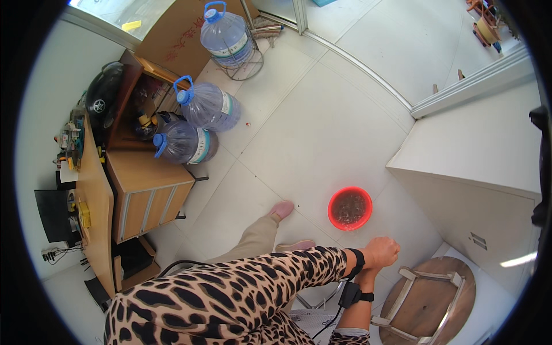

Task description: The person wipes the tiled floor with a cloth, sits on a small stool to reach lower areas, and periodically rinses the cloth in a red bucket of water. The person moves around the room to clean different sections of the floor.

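Observation:
A red plastic basin (pixel 349 208) stands on the tiled floor, filled with dark, wet-looking material whose kind I cannot tell. Just below it in the view, my left hand (pixel 384 251) is curled like a fist, with a black band on its wrist. My right hand (pixel 373 271) meets it from below and is mostly hidden behind the left; its wrist bears a black strap with a small cabled box (pixel 350 295). What lies between the hands, if anything, does not show. Both arms wear spotted sleeves, and my pink shoes (pixel 282 209) are left of the basin.
Large water bottles (pixel 207 105) stand at upper left beside a wooden desk (pixel 97 185) and drawer cabinet (pixel 148 172). A round wooden tabletop with a frame (pixel 424 307) leans at lower right. A white cabinet (pixel 468 207) borders the right; a door track (pixel 362 67) crosses behind.

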Action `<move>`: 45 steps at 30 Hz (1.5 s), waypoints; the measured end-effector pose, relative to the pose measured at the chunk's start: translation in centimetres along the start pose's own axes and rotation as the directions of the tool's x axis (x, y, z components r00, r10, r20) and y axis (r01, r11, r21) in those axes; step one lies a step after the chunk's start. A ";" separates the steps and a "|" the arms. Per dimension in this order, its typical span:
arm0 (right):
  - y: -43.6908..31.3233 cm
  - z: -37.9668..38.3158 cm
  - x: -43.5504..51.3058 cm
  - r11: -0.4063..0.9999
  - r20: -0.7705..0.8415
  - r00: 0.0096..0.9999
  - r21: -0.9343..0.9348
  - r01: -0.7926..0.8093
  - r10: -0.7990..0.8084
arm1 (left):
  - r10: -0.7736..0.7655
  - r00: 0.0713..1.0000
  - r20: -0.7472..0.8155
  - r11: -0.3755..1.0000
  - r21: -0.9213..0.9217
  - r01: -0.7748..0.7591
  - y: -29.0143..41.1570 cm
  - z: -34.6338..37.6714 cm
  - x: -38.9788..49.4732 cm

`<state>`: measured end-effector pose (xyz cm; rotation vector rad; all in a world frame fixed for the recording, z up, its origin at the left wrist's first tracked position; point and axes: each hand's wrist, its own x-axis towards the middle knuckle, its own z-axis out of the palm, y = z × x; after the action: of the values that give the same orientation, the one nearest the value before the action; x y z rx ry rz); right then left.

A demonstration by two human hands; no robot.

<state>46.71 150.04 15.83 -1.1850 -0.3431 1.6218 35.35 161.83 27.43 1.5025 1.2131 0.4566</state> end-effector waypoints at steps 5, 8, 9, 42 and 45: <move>-4.1 1.9 -2.4 0.980 -0.159 0.987 -0.195 -0.048 0.017 | 0.091 0.994 -0.064 0.995 -0.030 -0.093 4.2 -2.2 -2.0; -4.8 5.5 -2.0 0.981 0.008 1.000 -0.191 -0.027 0.029 | 0.040 0.997 -0.072 0.998 -0.041 -0.043 4.5 -5.0 -3.3; -5.2 6.9 -1.8 0.982 0.030 0.999 -0.186 -0.029 0.035 | 0.049 0.996 -0.073 0.997 -0.051 -0.052 4.7 -5.9 -3.6; 10.7 51.6 -25.1 0.370 0.536 0.080 -0.676 0.638 0.841 | -0.443 0.360 -0.821 0.383 -0.536 -0.752 -6.6 -20.8 -62.2; 16.1 54.3 -31.2 0.227 0.400 0.039 -0.597 0.770 0.916 | -0.459 0.205 -0.865 0.440 -0.421 -0.793 -7.2 -18.2 -68.2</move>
<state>-8.34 134.52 46.07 -0.2214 -2.9965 2.1390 -9.86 111.33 48.57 0.1253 1.1852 2.2309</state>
